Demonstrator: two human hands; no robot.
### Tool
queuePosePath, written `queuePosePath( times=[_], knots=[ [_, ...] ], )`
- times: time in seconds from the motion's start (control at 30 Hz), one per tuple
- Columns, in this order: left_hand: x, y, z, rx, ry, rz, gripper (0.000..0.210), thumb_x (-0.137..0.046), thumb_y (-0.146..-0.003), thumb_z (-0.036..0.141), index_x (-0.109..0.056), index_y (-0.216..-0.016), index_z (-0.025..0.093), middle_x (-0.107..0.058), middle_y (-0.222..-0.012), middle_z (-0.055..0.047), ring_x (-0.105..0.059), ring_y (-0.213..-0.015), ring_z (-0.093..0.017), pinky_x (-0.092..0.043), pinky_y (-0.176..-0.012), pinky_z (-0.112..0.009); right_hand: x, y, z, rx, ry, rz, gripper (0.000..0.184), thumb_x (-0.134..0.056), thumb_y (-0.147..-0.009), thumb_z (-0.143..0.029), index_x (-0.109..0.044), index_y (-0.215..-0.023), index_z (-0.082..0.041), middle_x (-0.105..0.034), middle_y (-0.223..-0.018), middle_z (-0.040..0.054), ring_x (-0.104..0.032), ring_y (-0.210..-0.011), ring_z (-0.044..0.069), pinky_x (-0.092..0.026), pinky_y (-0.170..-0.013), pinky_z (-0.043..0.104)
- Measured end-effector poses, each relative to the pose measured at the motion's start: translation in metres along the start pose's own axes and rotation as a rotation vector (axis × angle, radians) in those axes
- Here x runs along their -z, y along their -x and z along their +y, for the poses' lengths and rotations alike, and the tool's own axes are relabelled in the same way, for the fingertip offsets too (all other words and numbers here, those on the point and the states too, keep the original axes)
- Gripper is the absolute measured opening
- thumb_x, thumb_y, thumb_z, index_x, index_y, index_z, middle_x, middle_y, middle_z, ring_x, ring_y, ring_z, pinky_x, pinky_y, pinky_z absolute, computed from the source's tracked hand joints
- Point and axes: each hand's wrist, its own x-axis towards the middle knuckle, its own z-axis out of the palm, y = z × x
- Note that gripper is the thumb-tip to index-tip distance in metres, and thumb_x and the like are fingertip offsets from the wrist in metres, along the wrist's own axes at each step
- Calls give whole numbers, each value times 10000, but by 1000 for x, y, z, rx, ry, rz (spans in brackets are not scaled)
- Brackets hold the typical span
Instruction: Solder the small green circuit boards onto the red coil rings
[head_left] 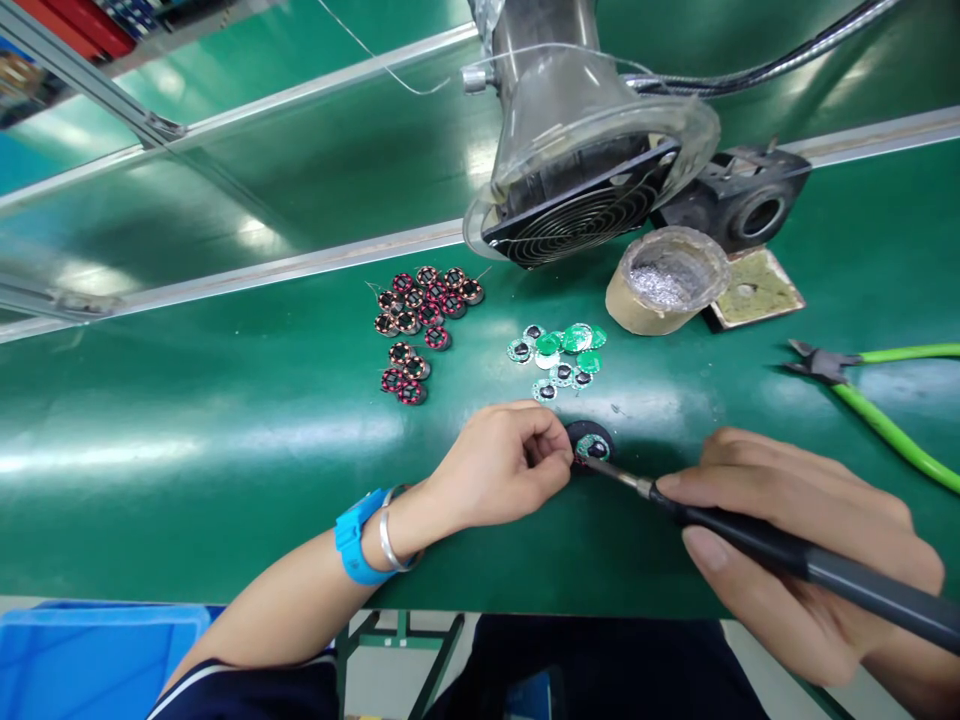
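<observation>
My right hand grips a soldering iron by its dark handle. The iron's tip rests on the edge of a small round circuit board, which sits in a black round holder on the bench. At the holder's left edge, my left hand is closed in a pinch; whatever lies between the fingertips is too small to make out. A little farther back lies a loose group of small round green and white circuit boards. Several round copper-and-pink wound parts are clustered to their left.
A fume extractor with a fan grille hangs over the back. Right of it stand a tub of solder bits, a cleaning sponge and a black iron stand. Green-handled cutters lie at right. A blue bin is lower left.
</observation>
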Motion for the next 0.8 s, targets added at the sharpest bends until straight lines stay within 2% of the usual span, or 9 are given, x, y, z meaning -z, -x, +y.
queuePosePath(
  times=[0.23,0.43,0.6,0.7,0.8],
  knots=[
    [0,0,-1,8,-13,5,74,-590,-725,95,-634,-716,153,-609,-708,31,-525,-576,-57,-417,-530,-172,0,-1,1,14,-5,5,294,-571,-747,-63,-633,-1016,-165,-614,-681,16,-560,-534,140,-474,-486,321],
    [0,0,1,6,-11,-1,75,-586,-727,98,-635,-721,154,-611,-704,26,-531,-574,-65,-424,-537,-181,6,2,-4,-65,13,-13,294,-547,-769,-82,-622,-1025,-206,-600,-672,12,-583,-580,163,-486,-500,336],
    [0,0,0,2,-9,1,83,-583,-718,88,-633,-714,155,-606,-695,28,-528,-570,-64,-424,-538,-183,8,1,-9,-122,17,45,308,-545,-793,-118,-629,-1058,-251,-604,-713,23,-579,-595,189,-493,-516,385],
    [1,0,1,-4,-1,-11,78,-577,-720,92,-615,-705,158,-595,-689,26,-523,-566,-69,-423,-530,-188,5,-4,-6,-71,26,123,294,-550,-812,-138,-650,-1061,-259,-606,-723,33,-573,-596,196,-480,-512,398],
    [1,1,4,-24,-65,-6,96,-623,-692,125,-597,-777,163,-576,-752,19,-508,-579,-80,-418,-534,-211,0,-5,2,11,46,195,356,-555,-826,-138,-648,-1146,-263,-622,-752,38,-585,-617,194,-475,-507,384]
  ],
)
